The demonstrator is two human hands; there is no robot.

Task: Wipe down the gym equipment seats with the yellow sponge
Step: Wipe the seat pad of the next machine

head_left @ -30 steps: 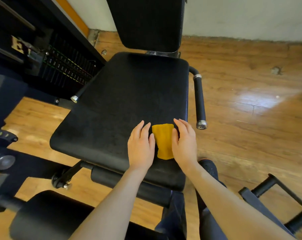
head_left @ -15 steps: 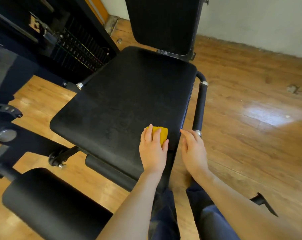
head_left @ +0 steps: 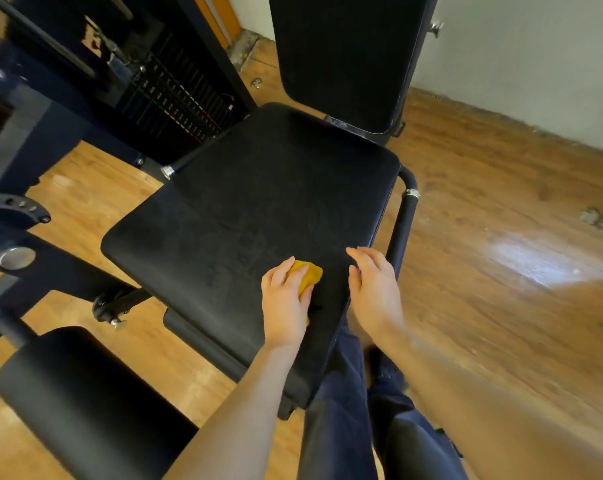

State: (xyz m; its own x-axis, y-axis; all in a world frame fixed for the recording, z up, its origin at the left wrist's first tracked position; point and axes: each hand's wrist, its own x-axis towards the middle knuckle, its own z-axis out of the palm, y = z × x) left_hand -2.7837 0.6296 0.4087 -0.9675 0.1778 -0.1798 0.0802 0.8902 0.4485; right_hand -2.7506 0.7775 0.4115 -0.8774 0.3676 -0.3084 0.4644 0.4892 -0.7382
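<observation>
Left hand (head_left: 286,299) grips yellow sponge (head_left: 307,277) on black seat (head_left: 258,209) to wipe; right hand (head_left: 374,289) w/ relaxed fingers, holding nothing, hovers nearby.

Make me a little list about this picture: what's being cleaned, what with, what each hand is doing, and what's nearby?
Being cleaned: black seat
Tool: yellow sponge, lying on the seat near its front right corner
Left hand: on top of the sponge, fingers curled over it
Right hand: fingers relaxed, holding nothing, by the seat's right edge
Behind the seat: upright black backrest
Right of the seat: black side handle
Left: weight stack
Floor: wood
</observation>
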